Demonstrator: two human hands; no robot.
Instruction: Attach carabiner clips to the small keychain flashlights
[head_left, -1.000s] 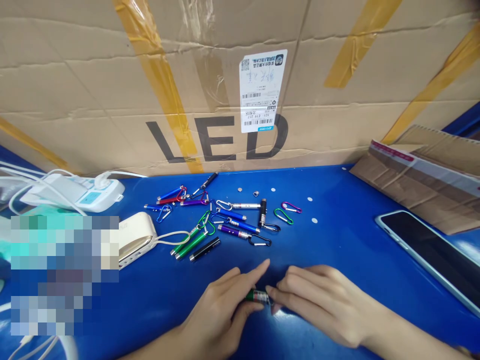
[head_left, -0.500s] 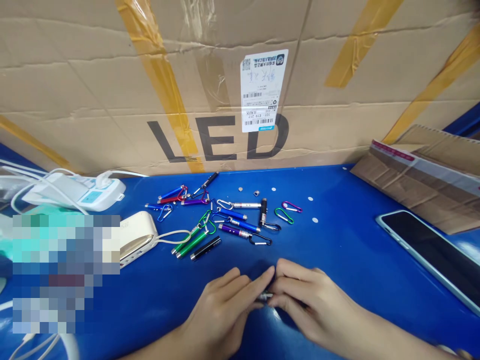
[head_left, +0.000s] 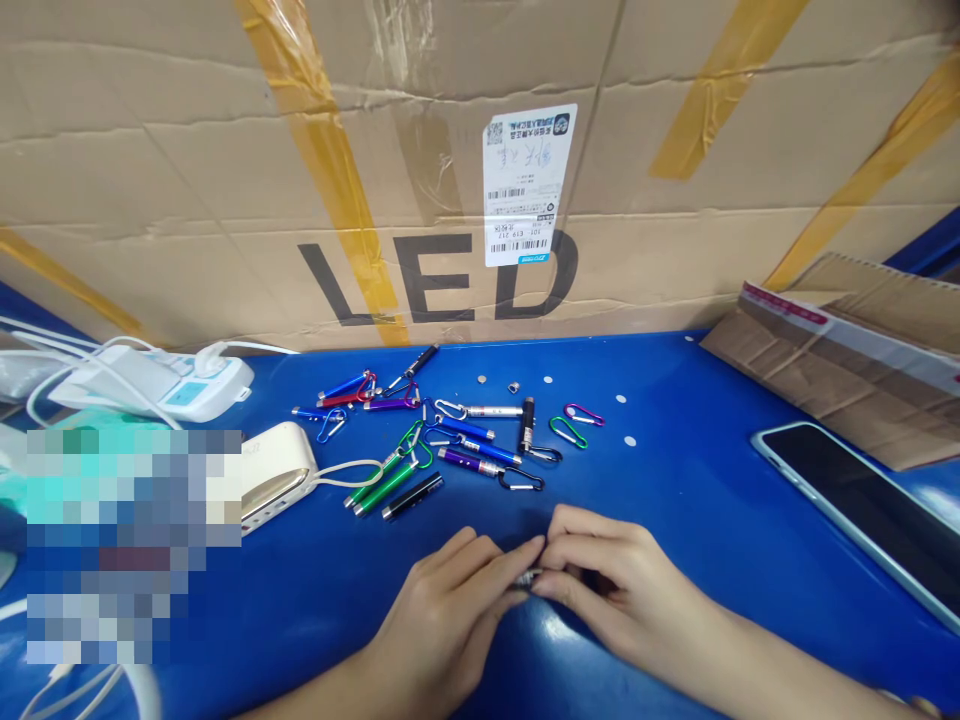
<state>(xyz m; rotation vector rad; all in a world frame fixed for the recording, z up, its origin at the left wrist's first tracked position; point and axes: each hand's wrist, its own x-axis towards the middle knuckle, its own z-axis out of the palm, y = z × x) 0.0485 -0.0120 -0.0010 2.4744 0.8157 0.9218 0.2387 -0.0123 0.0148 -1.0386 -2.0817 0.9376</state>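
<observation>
Close to the table's front, my left hand (head_left: 450, 610) is closed around a small metal penlight (head_left: 526, 579), its forefinger stretched along the top. Only a short silvery piece with a label shows between the fingers; the remainder is hidden. My right hand (head_left: 622, 580) pinches the right end of it between thumb and fingers. Beyond both hands lies a loose group of similar penlights, among them a black one (head_left: 413, 496), a green one (head_left: 386, 489), a purple one (head_left: 469, 461) and a silver one (head_left: 491, 411). Several have carabiner clips attached.
Two loose carabiners, green (head_left: 568, 432) and magenta (head_left: 585, 415), lie near small round white discs (head_left: 629, 441). A phone (head_left: 862, 510) and a brown cardboard piece (head_left: 840, 350) are right. A power bank (head_left: 289, 470) and power strip (head_left: 214, 388) sit left. A large carton (head_left: 247, 230) stands behind.
My right thumb and fingers have shifted slightly on the penlight's end, the thumb moving up a little. Less of the silvery piece shows. My left hand stays nearly in place.
</observation>
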